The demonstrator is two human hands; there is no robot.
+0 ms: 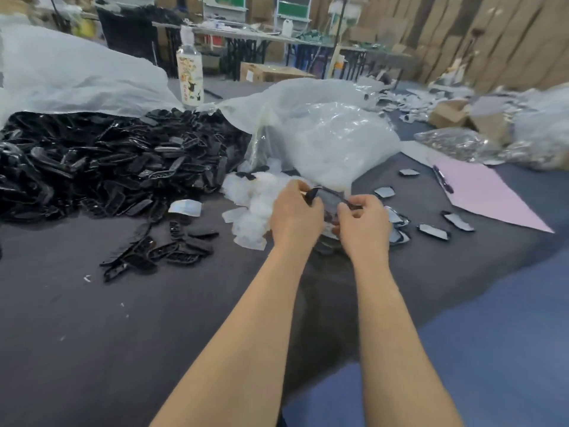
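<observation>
**Now: both hands holding one piece**

We are gripping the flat, elongated black plastic piece [328, 197] by its ends, with our left hand [294, 215] and right hand [365, 224] curling round it above the dark grey table [123, 334]. Beyond, a crumpled clear plastic bag [323, 140] is lying.

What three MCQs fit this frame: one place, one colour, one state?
1. The pile of black parts lies: A) left of both hands B) right of both hands C) on the floor
2. The sheet under the pen is: A) green B) pink C) yellow
3. The black part at centre is: A) lying loose B) pinched by one hand only C) held by both hands

A, the pile fills the frame's left side; B, the sheet reads pink; C, the left hand and right hand each grip an end.
</observation>
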